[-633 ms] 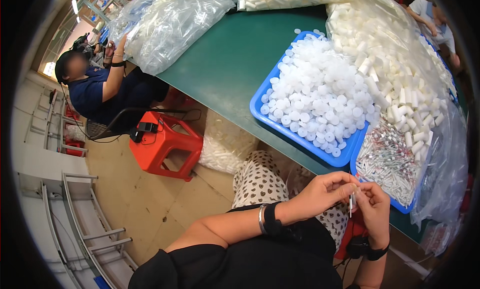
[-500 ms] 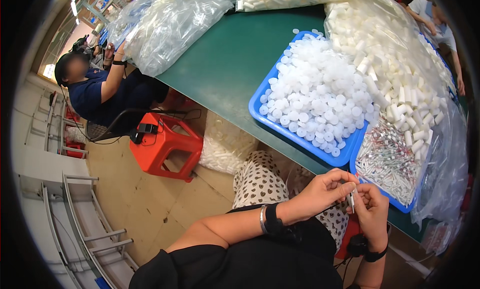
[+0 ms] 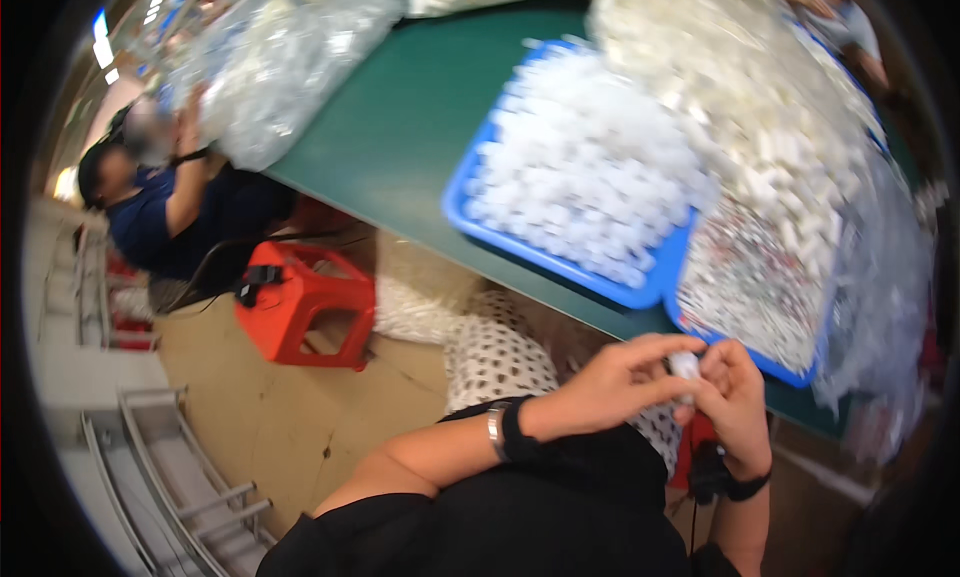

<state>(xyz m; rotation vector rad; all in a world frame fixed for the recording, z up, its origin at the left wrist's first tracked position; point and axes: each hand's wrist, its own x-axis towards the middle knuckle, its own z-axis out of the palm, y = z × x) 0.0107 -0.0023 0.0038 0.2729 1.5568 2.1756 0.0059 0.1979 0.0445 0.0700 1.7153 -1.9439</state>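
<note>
My left hand (image 3: 622, 385) and my right hand (image 3: 738, 395) meet in front of me at the near table edge. Between their fingertips is a small white piece (image 3: 684, 365), blurred, so its exact shape cannot be made out. The left thumb and forefinger pinch it from one side, the right fingers from the other. Just beyond the hands stands a small blue tray (image 3: 745, 355) heaped with thin white pieces (image 3: 750, 277) flecked with red and green. Left of it, a larger blue tray (image 3: 545, 260) holds a pile of translucent white discs (image 3: 590, 167).
White cylinders (image 3: 795, 167) spill from a clear plastic bag beyond the trays on the green table (image 3: 400, 137). More clear bags (image 3: 280, 67) lie at the far left. A red stool (image 3: 300, 307) stands on the floor. A co-worker (image 3: 165, 197) sits at the left.
The view has shifted and blurred, so the table and trays appear further left and higher. A thin white stick showed between my fingers before; now a broader white piece shows there.
</note>
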